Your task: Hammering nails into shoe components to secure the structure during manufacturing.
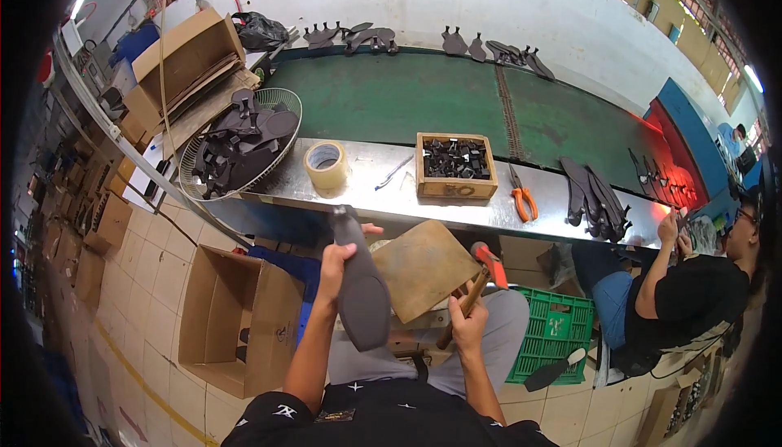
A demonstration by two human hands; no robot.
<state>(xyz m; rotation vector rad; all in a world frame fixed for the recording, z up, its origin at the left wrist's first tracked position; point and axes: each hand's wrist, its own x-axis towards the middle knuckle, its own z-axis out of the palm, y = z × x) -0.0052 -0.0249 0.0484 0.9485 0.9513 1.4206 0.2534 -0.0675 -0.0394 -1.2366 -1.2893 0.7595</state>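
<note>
My left hand (332, 272) is wrapped round a dark grey shoe sole (363, 304), held lengthwise with its wide end toward me and a small knob at its far end. In my right hand (468, 322) is the wooden handle of a hammer (489, 264) with a red and grey head. Between my hands a worn tan board (423, 268) lies over my lap, partly covered by the sole.
On the metal ledge are a basket of soles (244, 141), a tape roll (325, 166), a wooden box of small black parts (456, 166) and orange-handled pliers (521, 194). A green conveyor (383, 92) runs behind. A cardboard box (236, 317), green crate (554, 333) and co-worker (692, 300) flank me.
</note>
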